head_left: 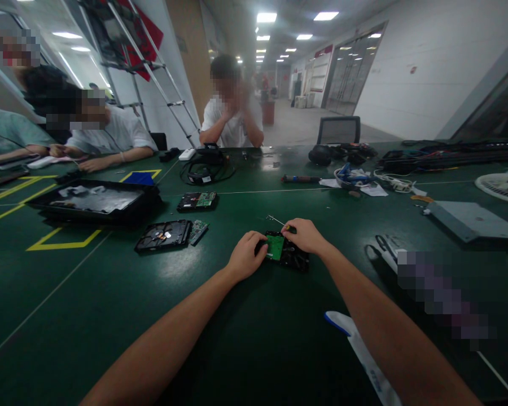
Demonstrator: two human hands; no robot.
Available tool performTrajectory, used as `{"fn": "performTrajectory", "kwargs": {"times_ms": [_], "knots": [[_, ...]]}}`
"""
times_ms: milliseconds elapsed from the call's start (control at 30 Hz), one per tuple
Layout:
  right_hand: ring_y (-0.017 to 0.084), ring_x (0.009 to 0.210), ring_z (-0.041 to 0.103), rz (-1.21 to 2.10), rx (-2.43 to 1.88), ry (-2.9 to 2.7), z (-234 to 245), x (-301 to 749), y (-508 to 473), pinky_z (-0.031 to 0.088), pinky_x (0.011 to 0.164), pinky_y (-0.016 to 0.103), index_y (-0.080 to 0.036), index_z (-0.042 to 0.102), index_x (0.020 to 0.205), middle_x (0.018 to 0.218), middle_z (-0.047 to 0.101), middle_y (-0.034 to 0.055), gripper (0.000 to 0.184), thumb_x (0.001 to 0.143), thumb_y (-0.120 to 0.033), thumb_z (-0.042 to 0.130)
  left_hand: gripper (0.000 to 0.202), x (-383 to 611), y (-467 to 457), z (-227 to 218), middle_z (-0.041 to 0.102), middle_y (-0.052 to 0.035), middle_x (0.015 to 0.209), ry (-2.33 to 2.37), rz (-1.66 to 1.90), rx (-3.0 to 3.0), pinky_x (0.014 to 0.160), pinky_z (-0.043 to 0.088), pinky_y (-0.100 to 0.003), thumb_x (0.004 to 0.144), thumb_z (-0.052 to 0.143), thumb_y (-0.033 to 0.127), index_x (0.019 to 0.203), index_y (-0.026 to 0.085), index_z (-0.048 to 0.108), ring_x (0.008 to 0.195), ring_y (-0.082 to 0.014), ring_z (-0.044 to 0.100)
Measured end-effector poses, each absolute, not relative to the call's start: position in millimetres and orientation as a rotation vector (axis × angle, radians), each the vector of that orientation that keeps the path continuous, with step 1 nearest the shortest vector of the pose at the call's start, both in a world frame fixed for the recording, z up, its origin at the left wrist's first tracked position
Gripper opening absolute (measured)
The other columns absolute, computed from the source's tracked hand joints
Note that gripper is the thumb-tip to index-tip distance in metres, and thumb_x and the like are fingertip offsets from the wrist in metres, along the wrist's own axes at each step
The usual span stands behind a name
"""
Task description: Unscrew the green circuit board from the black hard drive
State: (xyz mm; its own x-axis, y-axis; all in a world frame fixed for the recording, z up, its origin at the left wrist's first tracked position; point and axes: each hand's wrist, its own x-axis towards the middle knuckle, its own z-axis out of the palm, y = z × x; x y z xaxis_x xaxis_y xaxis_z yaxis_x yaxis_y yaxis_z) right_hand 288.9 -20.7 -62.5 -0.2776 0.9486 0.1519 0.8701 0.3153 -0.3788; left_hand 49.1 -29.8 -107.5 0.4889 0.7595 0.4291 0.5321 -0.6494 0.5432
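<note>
A black hard drive (294, 258) lies on the green table (220, 327) with its green circuit board (275, 247) facing up. My left hand (245, 256) is curled against the drive's left edge, fingers closed on it. My right hand (305, 234) is closed round a thin screwdriver (277, 220), whose metal shaft sticks out to the upper left above the drive's far edge.
Two other opened hard drives (165, 234) (197, 201) lie to the left, beside a black tray (93, 203). Scissors (383, 246), cables (355, 175) and a grey panel (474, 221) sit to the right. Three people sit at the far and left sides.
</note>
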Motion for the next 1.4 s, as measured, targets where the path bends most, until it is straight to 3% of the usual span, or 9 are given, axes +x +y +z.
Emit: {"fn": "performTrajectory", "kwargs": {"times_ms": [267, 667, 1033, 1400], "knots": [[0.02, 0.097, 0.063, 0.193, -1.664, -2.284, -67.4, 277.7, -20.2, 0.045, 0.088, 0.029, -0.022, 0.074, 0.099, 0.103, 0.068, 0.0073, 0.014, 0.094, -0.028, 0.063, 0.023, 50.8, -28.7, -109.4, 0.066, -0.0083, 0.109, 1.07, 0.96, 2.419, 0.096, 0.052, -0.044, 0.092, 0.056, 0.018, 0.113, 0.022, 0.063, 0.106, -0.025, 0.061], [0.022, 0.092, 0.064, 0.168, -1.75, -2.344, -65.8, 273.0, -21.3, 0.043, 0.073, 0.03, -0.023, 0.07, 0.104, 0.11, 0.065, 0.0098, 0.018, 0.098, -0.031, 0.054, 0.022, 51.0, -28.4, -109.5, 0.066, -0.0081, 0.11, 1.074, 0.963, 2.401, 0.096, 0.053, -0.043, 0.092, 0.056, 0.018, 0.113, 0.021, 0.063, 0.105, -0.0245, 0.062], [0.023, 0.099, 0.065, 0.291, -1.69, -2.416, -56.1, 287.3, -21.0, 0.046, 0.086, 0.032, -0.02, 0.069, 0.099, 0.108, 0.067, 0.0107, 0.015, 0.096, -0.029, 0.058, 0.022, 50.7, -29.8, -108.3, 0.065, -0.0082, 0.111, 1.077, 0.952, 2.401, 0.096, 0.052, -0.043, 0.093, 0.058, 0.021, 0.115, 0.021, 0.063, 0.106, -0.0245, 0.061], [0.024, 0.098, 0.065, 0.237, -1.681, -2.451, -57.5, 284.0, -21.7, 0.048, 0.086, 0.032, -0.017, 0.07, 0.1, 0.106, 0.067, 0.0124, 0.017, 0.094, -0.029, 0.059, 0.023, 50.8, -28.7, -109.8, 0.065, -0.008, 0.111, 1.079, 0.96, 2.4, 0.095, 0.052, -0.042, 0.092, 0.059, 0.021, 0.115, 0.021, 0.063, 0.106, -0.0241, 0.061]]}}
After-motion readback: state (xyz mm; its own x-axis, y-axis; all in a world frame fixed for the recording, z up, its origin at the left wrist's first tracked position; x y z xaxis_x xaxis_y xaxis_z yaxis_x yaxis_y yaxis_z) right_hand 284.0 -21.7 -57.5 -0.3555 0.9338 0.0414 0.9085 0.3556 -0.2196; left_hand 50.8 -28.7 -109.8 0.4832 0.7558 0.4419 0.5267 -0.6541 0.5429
